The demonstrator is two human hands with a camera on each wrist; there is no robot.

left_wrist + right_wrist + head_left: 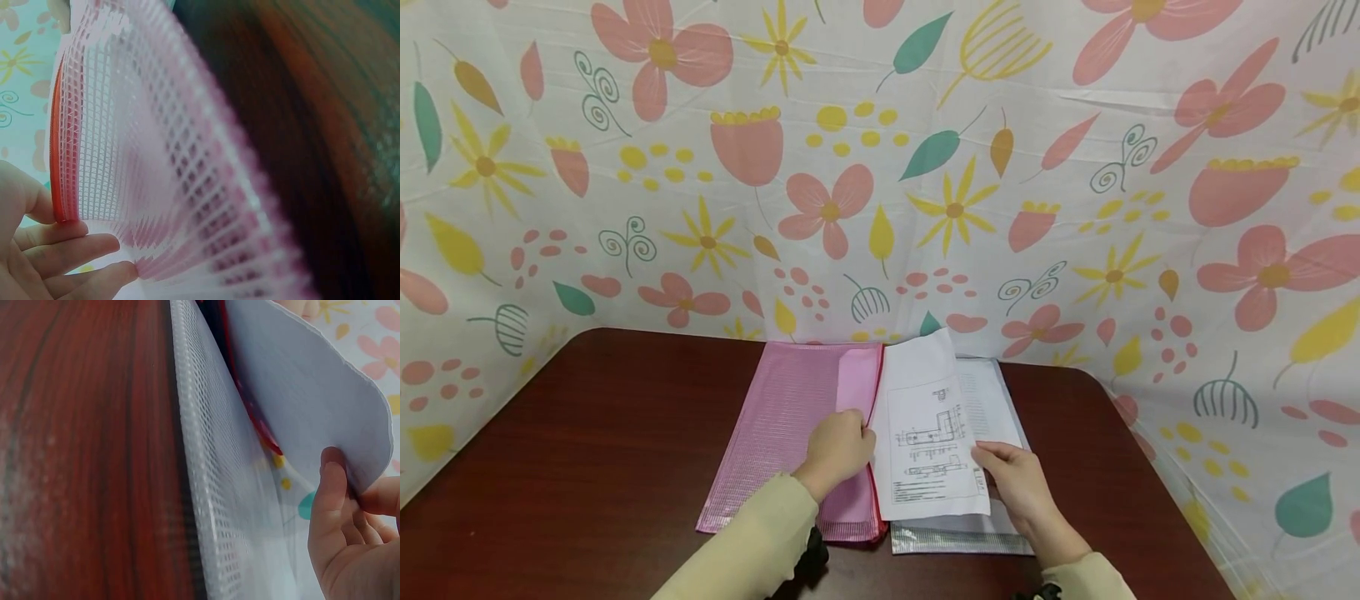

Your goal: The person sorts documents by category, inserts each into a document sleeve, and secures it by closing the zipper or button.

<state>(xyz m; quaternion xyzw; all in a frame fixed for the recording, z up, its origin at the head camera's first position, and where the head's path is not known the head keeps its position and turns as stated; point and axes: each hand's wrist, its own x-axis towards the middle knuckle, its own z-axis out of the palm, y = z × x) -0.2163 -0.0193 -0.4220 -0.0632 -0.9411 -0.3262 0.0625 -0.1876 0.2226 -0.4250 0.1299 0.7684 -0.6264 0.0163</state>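
My left hand point(839, 450) pinches the red-zipped edge of a pink mesh zipper pouch point(775, 425) and lifts it. In the left wrist view, the thumb and fingers are on the red zipper point(55, 144), with the mesh bulging away from them. My right hand point(1021, 487) pinches the right edge of white paper point(925, 375) printed with a line drawing. The paper's left edge meets the pouch's zipper side. From the right wrist view, the paper point(300, 375) stands bent up between thumb and fingers, above a clear mesh pouch point(215, 456).
Under the paper lies the clear pouch point(958, 542) with printed sheets point(981, 392) in it. Both pouches rest on a dark reddish-brown table point(595, 450). A flower-patterned cloth point(880, 167) hangs behind the table and along its sides.
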